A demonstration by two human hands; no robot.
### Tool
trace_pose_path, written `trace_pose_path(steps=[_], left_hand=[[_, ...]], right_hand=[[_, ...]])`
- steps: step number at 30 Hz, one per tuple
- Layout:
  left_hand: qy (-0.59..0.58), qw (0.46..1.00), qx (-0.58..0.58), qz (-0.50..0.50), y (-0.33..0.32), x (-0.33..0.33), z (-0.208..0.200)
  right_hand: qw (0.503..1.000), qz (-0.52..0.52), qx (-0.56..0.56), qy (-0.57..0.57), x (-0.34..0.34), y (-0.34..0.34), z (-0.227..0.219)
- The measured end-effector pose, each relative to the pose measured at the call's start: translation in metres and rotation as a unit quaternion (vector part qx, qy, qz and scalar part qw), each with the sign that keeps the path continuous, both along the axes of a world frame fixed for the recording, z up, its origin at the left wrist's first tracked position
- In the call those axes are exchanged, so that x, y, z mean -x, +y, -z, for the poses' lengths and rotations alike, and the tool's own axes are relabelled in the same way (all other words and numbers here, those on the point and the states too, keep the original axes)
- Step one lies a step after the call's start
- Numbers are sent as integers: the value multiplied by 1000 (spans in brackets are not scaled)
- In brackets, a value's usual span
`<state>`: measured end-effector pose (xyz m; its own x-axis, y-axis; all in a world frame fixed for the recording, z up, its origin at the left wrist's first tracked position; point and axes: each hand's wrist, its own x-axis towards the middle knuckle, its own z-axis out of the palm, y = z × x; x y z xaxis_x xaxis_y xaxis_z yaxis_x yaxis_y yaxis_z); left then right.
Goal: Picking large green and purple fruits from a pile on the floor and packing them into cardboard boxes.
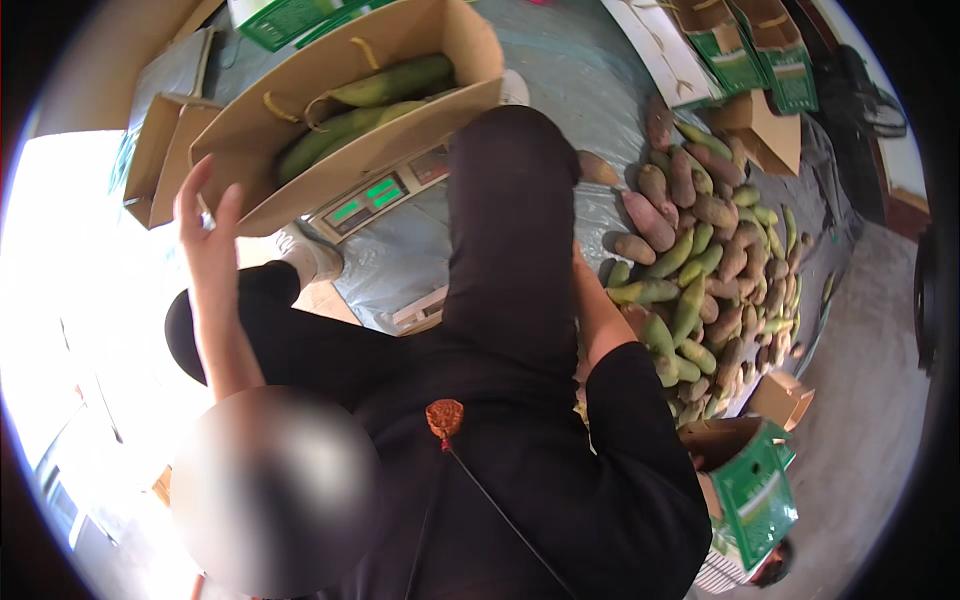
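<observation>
My left hand [208, 215] is raised beside the near left corner of a tall brown cardboard box [345, 165], its fingers apart and nothing in them. Inside that box lie long green melon-like fruits [400, 82], some with curved stems. Under the box sits a scale [365, 200] with lit green digits. My right forearm [600, 315] reaches down beside my right thigh, and the leg hides the fingers of my right hand. A large pile of long green and reddish-brown fruits [690, 260] spreads just to the right of that arm.
Green printed cartons [735, 50] stand at the far right, with an open brown box [762, 130] below them. Another green carton [755, 490] is at the lower right, next to a person in stripes [725, 572]. Plastic sheeting [560, 60] covers part of the floor.
</observation>
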<state>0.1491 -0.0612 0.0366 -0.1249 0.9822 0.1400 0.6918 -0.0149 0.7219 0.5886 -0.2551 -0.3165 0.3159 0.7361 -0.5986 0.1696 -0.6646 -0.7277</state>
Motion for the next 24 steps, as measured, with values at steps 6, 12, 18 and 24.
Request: trace_pose_path(steps=[6,12,18,24], left_hand=[[90,992,81,44,11,21,-40],[105,979,174,22,45,57,-29],[121,953,278,15,72,78,-5],[42,932,360,-16,75,58,-18]], right_hand=[[997,-56,32,43,27,0,-43],[987,-136,57,-69,20,-8,-41],[992,45,58,104,1,25,-69],[996,-26,-83,34,-41,137,-154]])
